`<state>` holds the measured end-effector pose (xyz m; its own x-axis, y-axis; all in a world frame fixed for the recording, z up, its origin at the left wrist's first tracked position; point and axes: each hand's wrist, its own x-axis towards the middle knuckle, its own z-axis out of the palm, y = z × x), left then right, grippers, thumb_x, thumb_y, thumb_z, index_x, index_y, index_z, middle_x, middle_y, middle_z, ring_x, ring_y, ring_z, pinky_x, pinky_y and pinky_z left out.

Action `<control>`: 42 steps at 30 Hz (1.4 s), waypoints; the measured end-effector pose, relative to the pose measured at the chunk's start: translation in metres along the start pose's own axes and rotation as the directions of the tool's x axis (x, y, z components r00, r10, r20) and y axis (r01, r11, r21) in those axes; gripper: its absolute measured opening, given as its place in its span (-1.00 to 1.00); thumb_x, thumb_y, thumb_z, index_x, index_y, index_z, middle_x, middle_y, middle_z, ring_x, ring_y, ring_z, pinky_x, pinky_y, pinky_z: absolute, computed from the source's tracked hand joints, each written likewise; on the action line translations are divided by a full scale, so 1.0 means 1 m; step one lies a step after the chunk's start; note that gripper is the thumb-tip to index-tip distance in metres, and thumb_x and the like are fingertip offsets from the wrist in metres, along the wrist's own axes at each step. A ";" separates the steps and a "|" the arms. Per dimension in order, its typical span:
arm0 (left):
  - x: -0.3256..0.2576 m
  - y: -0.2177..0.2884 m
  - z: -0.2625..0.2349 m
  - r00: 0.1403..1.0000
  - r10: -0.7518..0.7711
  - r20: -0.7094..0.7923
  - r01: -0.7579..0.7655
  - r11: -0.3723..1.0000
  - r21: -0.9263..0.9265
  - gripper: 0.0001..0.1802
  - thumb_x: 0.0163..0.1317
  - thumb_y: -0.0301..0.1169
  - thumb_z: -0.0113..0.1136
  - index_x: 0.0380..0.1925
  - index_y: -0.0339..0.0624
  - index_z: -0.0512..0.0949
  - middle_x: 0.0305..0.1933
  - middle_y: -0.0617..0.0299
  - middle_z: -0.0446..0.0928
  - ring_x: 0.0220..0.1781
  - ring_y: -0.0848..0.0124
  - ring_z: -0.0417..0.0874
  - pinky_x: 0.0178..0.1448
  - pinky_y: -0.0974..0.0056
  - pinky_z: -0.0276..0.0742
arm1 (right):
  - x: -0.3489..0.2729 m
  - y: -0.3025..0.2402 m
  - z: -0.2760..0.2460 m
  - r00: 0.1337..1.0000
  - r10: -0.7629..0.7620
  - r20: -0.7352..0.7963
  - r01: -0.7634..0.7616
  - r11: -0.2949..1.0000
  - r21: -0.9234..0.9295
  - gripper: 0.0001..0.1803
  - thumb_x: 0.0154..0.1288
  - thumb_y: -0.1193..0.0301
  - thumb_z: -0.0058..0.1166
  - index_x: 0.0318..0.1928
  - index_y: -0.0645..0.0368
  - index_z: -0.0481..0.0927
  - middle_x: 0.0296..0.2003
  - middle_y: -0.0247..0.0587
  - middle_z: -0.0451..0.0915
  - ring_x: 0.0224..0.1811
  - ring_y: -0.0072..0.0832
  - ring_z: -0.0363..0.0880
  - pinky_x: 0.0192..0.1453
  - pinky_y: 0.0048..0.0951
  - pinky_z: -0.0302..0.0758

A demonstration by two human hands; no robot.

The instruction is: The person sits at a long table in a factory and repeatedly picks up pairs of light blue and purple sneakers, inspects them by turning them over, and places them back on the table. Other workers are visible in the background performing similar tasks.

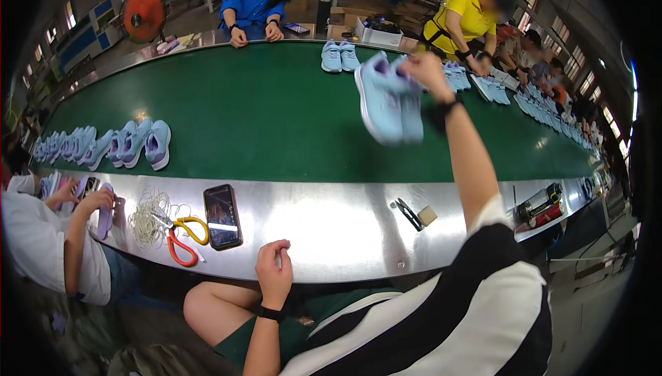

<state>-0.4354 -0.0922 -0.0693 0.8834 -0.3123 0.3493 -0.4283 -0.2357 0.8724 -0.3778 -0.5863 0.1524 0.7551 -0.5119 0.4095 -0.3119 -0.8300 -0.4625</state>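
2 shoes [387,100] hang in the right hand [425,71]. 2 more shoes [339,56] sit mid-belt. 1 phone [222,215], 1 pair of scissors [181,236], 1 string bundle [146,217] and 1 clipper [408,213] lie on the metal edge. 2 workers stand opposite.

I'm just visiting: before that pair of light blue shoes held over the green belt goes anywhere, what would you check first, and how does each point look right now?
1. Right hand has a grip on the pair of light blue shoes: ok, both hang from it above the green belt.
2. Belt under the shoes bare: ok, the nearest pair lies farther off.
3. Left hand free: ok, it rests empty on the metal edge.
4. Phone and scissors out of the way: ok, they lie to the left.
5. Shoes' condition: cannot tell, blurred.
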 end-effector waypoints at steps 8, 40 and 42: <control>-0.002 -0.001 -0.004 0.998 0.002 -0.055 -0.001 1.000 0.014 -0.87 0.19 -0.65 0.12 -0.30 -0.26 0.61 -0.26 0.07 0.63 -0.19 0.15 0.65 -0.07 0.18 0.56 | 0.087 -0.020 0.003 0.970 -0.174 -0.168 0.226 0.899 0.374 -0.55 0.25 0.10 0.27 -0.05 0.22 0.70 -0.29 -0.28 0.73 -0.26 -0.58 0.64 -0.15 -0.52 0.53; 0.372 -0.213 -0.254 0.975 -0.206 -0.085 0.090 0.018 0.996 -0.33 0.02 0.14 0.40 0.17 0.29 0.54 0.28 0.05 0.43 0.40 -0.03 0.29 0.30 -0.25 0.20 | -0.322 -0.093 0.102 0.419 -0.114 0.901 0.216 0.976 0.023 0.33 -0.21 -0.32 0.38 0.49 0.12 0.10 0.52 0.34 -0.36 0.58 0.21 -0.51 0.49 0.26 -0.56; 0.390 -0.217 -0.261 0.953 -0.303 -0.019 0.035 0.047 0.998 -0.30 0.02 0.15 0.39 0.19 0.30 0.51 0.25 0.03 0.50 0.41 -0.06 0.29 0.32 -0.27 0.16 | -0.323 -0.091 0.103 0.437 -0.123 0.891 0.225 0.974 0.024 0.33 -0.21 -0.31 0.38 0.48 0.12 0.10 0.52 0.34 -0.35 0.58 0.20 -0.51 0.49 0.26 -0.56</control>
<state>0.0519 0.0767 -0.0329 0.9751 -0.2086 0.0751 -0.1790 -0.9406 -0.2886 -0.5341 -0.3224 -0.0184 0.8822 0.0761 -0.4648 -0.1196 -0.9184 -0.3773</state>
